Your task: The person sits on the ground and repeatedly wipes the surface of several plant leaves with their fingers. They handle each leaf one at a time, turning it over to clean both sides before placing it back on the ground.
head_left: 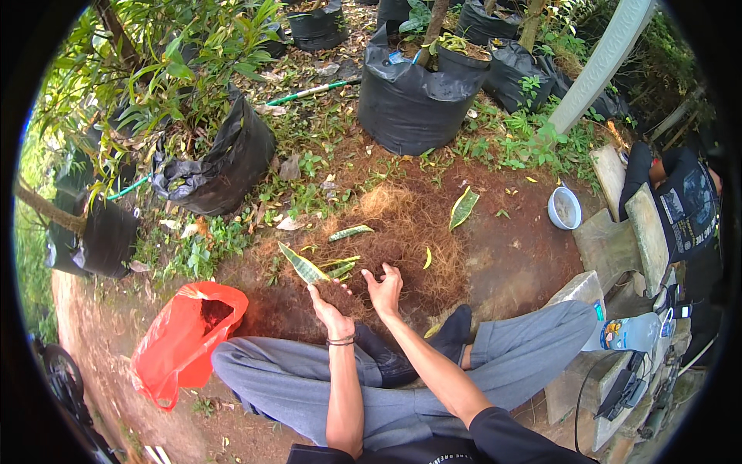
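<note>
Palm up, my left hand (332,319) cradles the brown root clump of a small snake plant (304,264), its yellow-edged leaves pointing up and left. Just to the right, my right hand (384,291) has its thumb and index finger apart, with nothing visible between them. It hovers at the edge of a heap of dark soil and brown fibre (413,272). Beyond the hands lies a loose snake plant leaf (350,233). Another variegated leaf (464,209) rests farther right on the fibre, and a small yellow leaf (428,257) lies nearer.
A red plastic bag (189,340) with dark material stands at left. Black grow bags (417,100) with plants line the back. At right are a small bowl (565,208), a concrete bench (610,247), a plastic bottle (630,335) and another seated person (684,201).
</note>
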### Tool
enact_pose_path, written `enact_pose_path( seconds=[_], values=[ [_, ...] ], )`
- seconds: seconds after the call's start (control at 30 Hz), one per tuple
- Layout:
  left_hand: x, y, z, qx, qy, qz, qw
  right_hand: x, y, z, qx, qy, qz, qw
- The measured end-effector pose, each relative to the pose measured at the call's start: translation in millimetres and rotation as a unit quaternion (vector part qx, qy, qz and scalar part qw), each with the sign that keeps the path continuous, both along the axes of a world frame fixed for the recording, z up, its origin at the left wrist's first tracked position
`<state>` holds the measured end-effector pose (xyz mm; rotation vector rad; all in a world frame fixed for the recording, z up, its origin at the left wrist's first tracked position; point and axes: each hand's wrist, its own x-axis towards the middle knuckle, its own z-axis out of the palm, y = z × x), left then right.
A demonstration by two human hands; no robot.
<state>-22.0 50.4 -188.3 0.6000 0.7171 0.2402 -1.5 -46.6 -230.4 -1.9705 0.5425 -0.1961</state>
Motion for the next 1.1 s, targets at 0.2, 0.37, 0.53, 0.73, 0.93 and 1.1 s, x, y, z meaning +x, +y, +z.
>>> enact_pose_path(
  seconds=[0.2,0.37,0.53,0.73,0.93,1.1],
  values=[
    [0.0,-3.1,-2.2,0.006,-0.002,-0.009,1.0,2.9,-4.4,-16.1,-0.036,-0.06,0.024,0.997],
    [-1.1,-4.2,-4.4,0.018,0.005,-0.009,1.0,2.6,-13.5,-17.9,0.0,-0.039,0.024,0.999],
    [-1.2,-5.2,-6.1,0.012,0.004,-0.011,1.0,1.0,-10.4,-15.0,-0.051,-0.06,0.063,0.995],
    [-2.4,-6.9,-6.6,0.03,0.002,-0.02,0.999,5.2,-29.7,-17.7,-0.074,-0.086,0.126,0.985],
    [-2.1,-12.1,-7.6,0.014,0.004,-0.026,1.0,19.6,-75.9,7.7,0.086,0.078,0.233,0.966],
    [-2.6,-19.1,-5.7,0.023,-0.001,-0.046,0.999,21.3,-100.2,42.2,0.203,0.108,0.271,0.935]
  ],
)
